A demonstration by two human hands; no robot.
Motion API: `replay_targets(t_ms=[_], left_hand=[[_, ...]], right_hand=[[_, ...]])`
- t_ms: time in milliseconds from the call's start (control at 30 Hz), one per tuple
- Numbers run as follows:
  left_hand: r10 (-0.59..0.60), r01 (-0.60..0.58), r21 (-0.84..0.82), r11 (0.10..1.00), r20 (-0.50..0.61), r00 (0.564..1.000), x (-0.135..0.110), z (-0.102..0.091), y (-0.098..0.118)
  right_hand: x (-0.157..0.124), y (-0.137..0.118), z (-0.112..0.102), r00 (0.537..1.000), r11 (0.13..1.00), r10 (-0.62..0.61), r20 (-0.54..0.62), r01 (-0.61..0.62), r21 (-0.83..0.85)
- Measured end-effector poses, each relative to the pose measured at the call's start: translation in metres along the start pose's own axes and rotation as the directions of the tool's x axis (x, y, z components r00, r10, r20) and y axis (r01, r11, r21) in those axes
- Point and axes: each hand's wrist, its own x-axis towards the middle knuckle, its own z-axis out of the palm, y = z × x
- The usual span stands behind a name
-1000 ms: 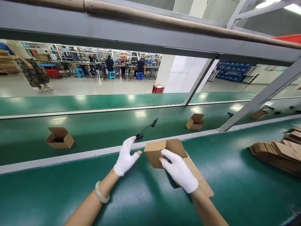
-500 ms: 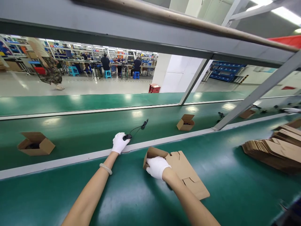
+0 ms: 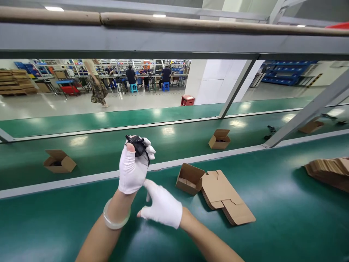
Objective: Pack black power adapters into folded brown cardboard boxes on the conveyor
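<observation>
Two hands, nearly touching: left hand (image 3: 131,174) clamped on a black adapter (image 3: 139,145), right hand (image 3: 162,206) open and empty.
Adapter held up in the white-gloved fist, dark and compact, its thin cord (image 3: 148,158) curling beside the fingers; a full wrap seems right for something this small. Outward, a cardboard box (image 3: 190,179) touches a flat carton blank (image 3: 227,196) on the green conveyor belt (image 3: 272,207), near its far rail (image 3: 218,155).

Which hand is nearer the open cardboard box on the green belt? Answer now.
Right. The right hand is left of the box, apart from it; the left hand is farther left, holding a black corded device.
</observation>
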Motion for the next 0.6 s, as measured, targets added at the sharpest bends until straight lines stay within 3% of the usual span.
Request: replay_targets(t_ms=[133, 267, 333, 400, 500, 600], left_hand=[[-0.056, 0.053, -0.085, 0.995, -0.035, 0.998, -0.025, 0.008, 0.018], [0.002, -0.005, -0.033, 0.999, -0.117, 0.993, -0.034, -0.003, 0.027], [0.049, -0.039, 0.063, 0.997, -0.168, 0.984, -0.036, -0.014, 0.025], [0.066, -0.03, 0.171, 0.985, -0.204, 0.977, -0.041, -0.025, 0.017], [-0.043, 0.104, 0.293, 0.95, -0.208, 0.977, -0.053, -0.039, -0.003], [-0.197, 0.262, 0.437, 0.861, -0.189, 0.962, -0.067, -0.048, -0.025]], right_hand=[[0.005, -0.009, 0.027, 0.993, 0.978, -0.096, 0.065, 0.082, 0.194], [-0.006, -0.003, 0.033, 0.993, 0.931, -0.116, 0.001, 0.108, 0.349], [-0.014, 0.002, 0.026, 0.993, 0.893, -0.05, -0.11, 0.094, 0.44], [-0.02, 0.004, 0.014, 0.963, 0.816, 0.051, -0.265, 0.113, 0.567], [-0.026, 0.002, -0.007, 0.893, 0.72, 0.17, -0.417, 0.177, 0.671], [-0.027, -0.001, -0.022, 0.867, 0.789, 0.141, -0.477, 0.193, 0.583]])
